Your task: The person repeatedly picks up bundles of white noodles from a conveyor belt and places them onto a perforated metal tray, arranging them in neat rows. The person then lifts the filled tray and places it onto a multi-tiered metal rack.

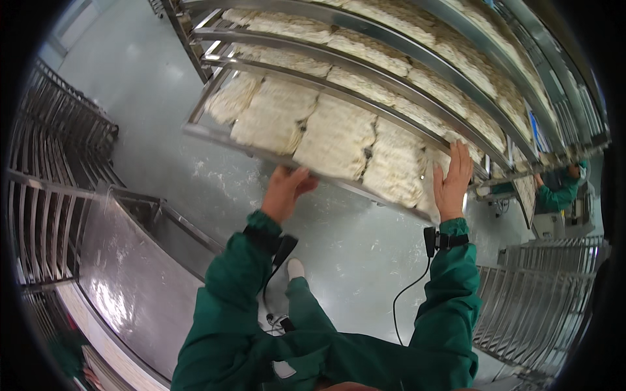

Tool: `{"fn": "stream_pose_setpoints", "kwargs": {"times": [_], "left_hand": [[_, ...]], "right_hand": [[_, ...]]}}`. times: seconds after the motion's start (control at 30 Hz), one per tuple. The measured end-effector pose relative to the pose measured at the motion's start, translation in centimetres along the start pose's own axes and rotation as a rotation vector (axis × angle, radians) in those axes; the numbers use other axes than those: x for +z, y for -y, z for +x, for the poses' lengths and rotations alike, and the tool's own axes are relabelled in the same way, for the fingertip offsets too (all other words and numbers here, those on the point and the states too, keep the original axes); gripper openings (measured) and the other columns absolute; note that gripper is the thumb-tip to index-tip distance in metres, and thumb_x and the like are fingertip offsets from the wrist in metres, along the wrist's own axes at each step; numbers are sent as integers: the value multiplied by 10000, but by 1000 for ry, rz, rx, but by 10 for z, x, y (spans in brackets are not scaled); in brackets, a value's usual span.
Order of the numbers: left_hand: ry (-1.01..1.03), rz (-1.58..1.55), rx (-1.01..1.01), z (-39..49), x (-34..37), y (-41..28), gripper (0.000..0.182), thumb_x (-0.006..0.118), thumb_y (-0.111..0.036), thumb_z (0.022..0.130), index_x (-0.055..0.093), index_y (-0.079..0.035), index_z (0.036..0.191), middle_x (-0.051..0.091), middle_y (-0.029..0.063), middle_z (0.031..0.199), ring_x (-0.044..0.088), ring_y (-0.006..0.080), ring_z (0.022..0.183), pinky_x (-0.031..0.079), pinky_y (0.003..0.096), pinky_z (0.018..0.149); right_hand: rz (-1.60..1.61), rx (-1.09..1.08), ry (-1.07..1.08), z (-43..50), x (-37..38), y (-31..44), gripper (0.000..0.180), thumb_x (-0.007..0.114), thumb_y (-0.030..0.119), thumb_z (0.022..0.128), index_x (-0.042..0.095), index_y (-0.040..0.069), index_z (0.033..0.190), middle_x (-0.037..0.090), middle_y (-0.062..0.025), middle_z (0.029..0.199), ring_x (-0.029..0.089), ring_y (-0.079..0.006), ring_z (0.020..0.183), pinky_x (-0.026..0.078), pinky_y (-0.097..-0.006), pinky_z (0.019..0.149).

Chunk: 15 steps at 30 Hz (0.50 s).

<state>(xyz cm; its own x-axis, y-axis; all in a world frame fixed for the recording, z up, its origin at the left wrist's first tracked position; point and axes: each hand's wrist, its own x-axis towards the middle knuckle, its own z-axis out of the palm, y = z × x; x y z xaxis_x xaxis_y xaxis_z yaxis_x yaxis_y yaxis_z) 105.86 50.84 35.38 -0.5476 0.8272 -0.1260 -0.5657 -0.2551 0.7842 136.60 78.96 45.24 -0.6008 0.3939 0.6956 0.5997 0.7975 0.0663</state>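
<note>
A metal tray (234,142) sticks out from a wheeled rack, low in front of me. Pale, flattened blocks of what look like noodles (337,137) lie across it side by side, with narrow gaps between them. My left hand (287,193) is at the tray's front rim with bent fingers; whether they grip the rim is unclear. Over the tray's right end, my right hand (453,183) is stretched out, thumb apart from the fingers, near the last block and the rack's side. Both wrists carry black straps with cabled devices.
Above the tray, the rack's upper shelves (362,58) hold more pale blocks. Bare metal racks stand at left (54,225) and right (538,303). A steel-topped table (132,288) is at lower left. A person in green (560,195) works at far right; another person's hand (92,377) shows at lower left.
</note>
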Motion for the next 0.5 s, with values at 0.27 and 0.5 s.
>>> {"fn": "stream_pose_setpoints", "kwargs": {"times": [0.27,0.5], "left_hand": [[-207,223,224,170,46,18,490,856,-319,845,636,17,1127,621,48,1011,560,142,921,468,308,860],[-402,-585,110,238,41,70,680,749,-515,903,455,-46,1297,537,50,1019,522,149,858,483,346,699]], "right_hand": [[-142,66,2,57,58,10,786,555,530,960,396,9,1526,417,-234,1553,352,-468,1436,244,-567,1160],[-130,35,19,58,66,-10,791,528,564,981,386,23,1541,390,-215,1589,326,-458,1464,233,-562,1165]]}}
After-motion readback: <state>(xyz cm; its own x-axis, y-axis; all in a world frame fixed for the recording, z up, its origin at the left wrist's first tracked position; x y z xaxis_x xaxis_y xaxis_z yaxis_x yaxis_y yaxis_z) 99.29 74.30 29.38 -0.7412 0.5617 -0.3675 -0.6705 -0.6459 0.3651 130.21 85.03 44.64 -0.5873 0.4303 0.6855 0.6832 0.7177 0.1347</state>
